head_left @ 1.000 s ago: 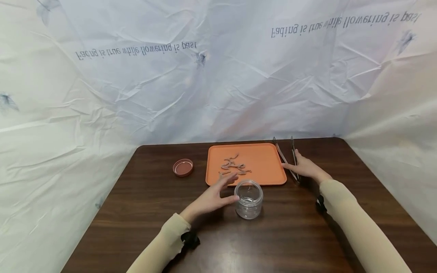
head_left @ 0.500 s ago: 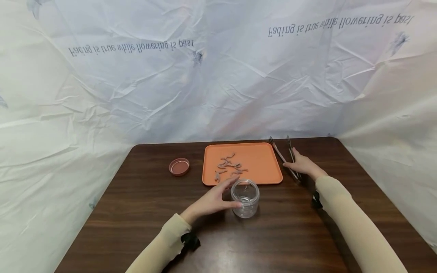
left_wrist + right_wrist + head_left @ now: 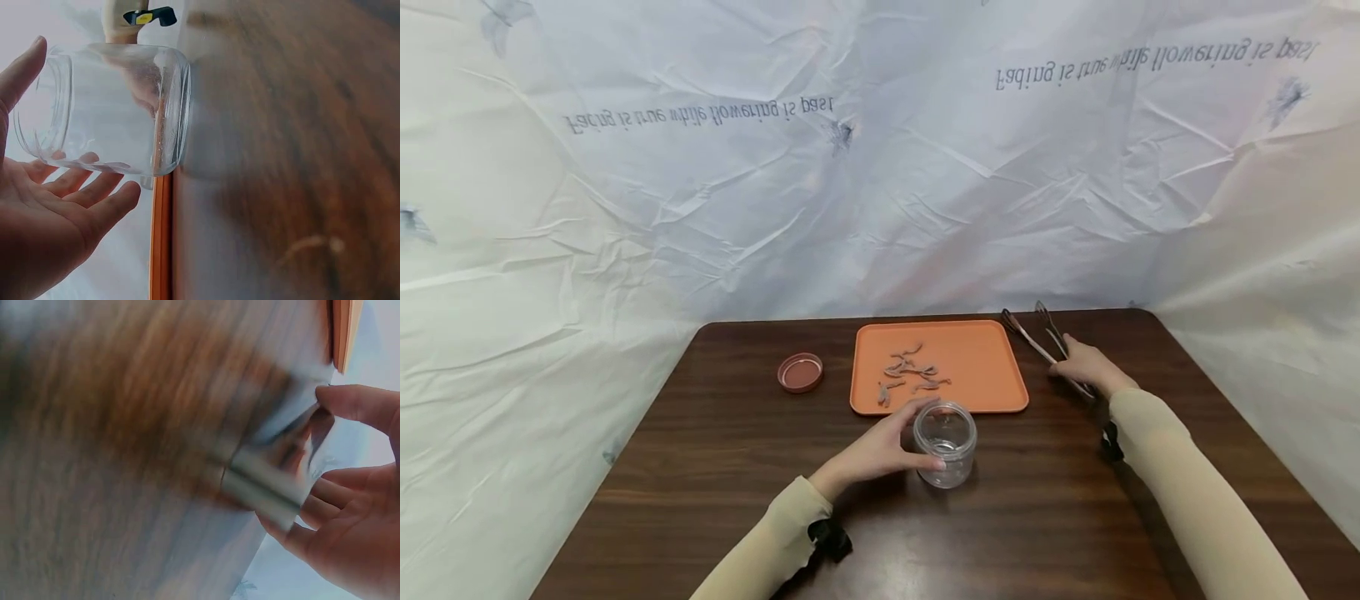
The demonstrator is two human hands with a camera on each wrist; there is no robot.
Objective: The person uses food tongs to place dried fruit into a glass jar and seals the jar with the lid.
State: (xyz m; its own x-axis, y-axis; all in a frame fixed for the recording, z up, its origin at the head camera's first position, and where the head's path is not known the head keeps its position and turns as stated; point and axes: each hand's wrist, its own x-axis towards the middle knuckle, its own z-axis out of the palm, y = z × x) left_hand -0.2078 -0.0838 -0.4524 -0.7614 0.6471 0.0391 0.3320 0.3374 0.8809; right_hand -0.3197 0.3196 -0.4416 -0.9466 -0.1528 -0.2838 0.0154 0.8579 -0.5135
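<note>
A clear, wide-mouthed jar (image 3: 946,442) stands upright on the table, just in front of the orange tray. My left hand (image 3: 883,446) wraps round its left side, thumb in front and fingers behind; through the jar wall (image 3: 112,106) some fingertips show in the left wrist view. At the right of the tray, my right hand (image 3: 1093,367) grips metal tongs (image 3: 1033,340) between thumb and fingers near their joined end. The tongs' two arms are spread and point away from me. In the right wrist view the tongs (image 3: 269,481) are blurred.
Several thin, greyish-brown, twisted strips (image 3: 913,368) lie on the left part of the orange tray (image 3: 985,367). A reddish-brown lid (image 3: 800,372) rests left of the tray. White sheeting (image 3: 880,208) hangs behind and at both sides of the dark wooden table (image 3: 715,467).
The left hand has moved in against the jar, its thumb now across the front. My right hand has drawn the tongs right, away from the tray's edge.
</note>
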